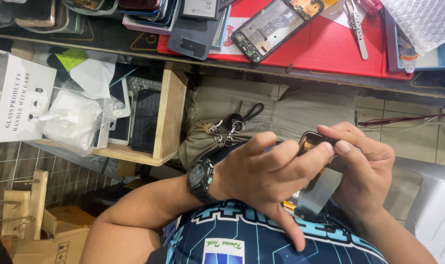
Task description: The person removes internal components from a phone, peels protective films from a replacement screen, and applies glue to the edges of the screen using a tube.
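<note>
Gripping a dark phone [314,142] w/ both hands over your lap: left hand [266,173], watch [201,180] on wrist, fingers clenched round it; right hand [361,168] pinches its top end. Keys [225,131] lie on your trousers. Farther off, at the desk's near edge, red mat [325,46] carries an opened phone frame [276,27] & tweezers [358,27].
</note>
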